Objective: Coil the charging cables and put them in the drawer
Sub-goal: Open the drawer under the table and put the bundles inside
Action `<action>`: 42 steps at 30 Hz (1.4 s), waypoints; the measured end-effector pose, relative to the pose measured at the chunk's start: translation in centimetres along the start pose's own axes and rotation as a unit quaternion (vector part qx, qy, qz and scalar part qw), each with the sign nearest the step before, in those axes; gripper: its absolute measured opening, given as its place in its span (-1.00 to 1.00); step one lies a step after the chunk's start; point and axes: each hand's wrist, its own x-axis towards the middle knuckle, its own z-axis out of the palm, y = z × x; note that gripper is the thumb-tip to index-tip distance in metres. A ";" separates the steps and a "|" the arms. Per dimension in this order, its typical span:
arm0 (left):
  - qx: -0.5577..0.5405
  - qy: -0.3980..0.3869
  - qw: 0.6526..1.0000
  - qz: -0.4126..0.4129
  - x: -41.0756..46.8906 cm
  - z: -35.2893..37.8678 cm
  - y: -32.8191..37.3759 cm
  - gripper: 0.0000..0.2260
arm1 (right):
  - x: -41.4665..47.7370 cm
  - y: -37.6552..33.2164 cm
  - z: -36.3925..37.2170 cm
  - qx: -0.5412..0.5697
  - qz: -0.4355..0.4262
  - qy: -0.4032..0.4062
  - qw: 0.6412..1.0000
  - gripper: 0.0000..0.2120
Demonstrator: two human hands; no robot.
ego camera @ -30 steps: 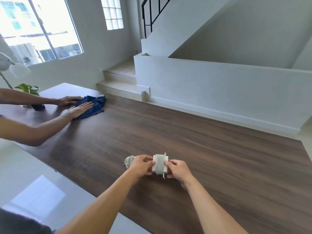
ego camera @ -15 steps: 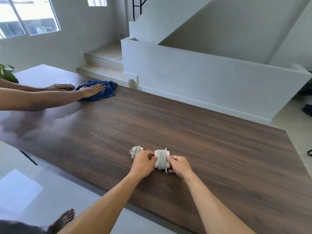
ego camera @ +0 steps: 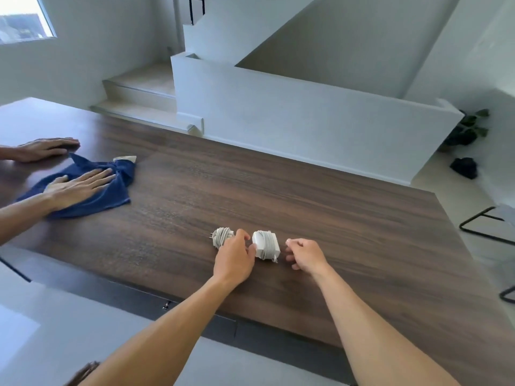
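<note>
Two white chargers with their cables wound around them lie on the dark wooden table (ego camera: 348, 232). The square charger (ego camera: 266, 244) lies between my hands. My left hand (ego camera: 235, 259) touches its left side with the thumb, fingers curled, and partly covers the smaller coiled charger (ego camera: 221, 236) to the left. My right hand (ego camera: 305, 254) hovers just right of the square charger, fingers loosely bent and apart, holding nothing. A dark drawer front (ego camera: 178, 310) with a small keyhole runs under the table's near edge.
Another person's two hands (ego camera: 78, 185) press a blue cloth (ego camera: 92, 190) on the table at the left. Stairs and a white half wall stand behind the table. A black stool frame (ego camera: 485, 227) and a potted plant (ego camera: 465, 132) are at the right.
My right hand has let go of the square charger and drawn back to the right. My left hand has loosened to a touch. The view has swung right; the other person's cloth has moved nearer.
</note>
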 end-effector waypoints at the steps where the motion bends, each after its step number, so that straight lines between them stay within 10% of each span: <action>1: 0.010 -0.002 1.000 0.008 -0.3 -0.3 0.0 -0.85 | -0.3 0.0 -0.2 -0.004 -0.010 0.009 1.000 -0.79; 12: 0.054 -0.014 0.997 0.048 -3.2 -3.9 0.5 -0.92 | -6.7 -3.3 -0.2 -0.338 -0.198 -0.022 0.920 -0.69; 20: 0.005 0.034 0.999 -0.002 -10.2 -2.4 -0.2 -0.82 | -11.3 0.0 0.8 -0.359 -0.270 -0.030 0.893 -0.64; 42: -0.049 0.010 0.943 -0.330 -19.0 1.3 -32.0 -0.80 | -9.5 7.4 29.6 -0.602 -0.367 -0.290 0.647 -0.56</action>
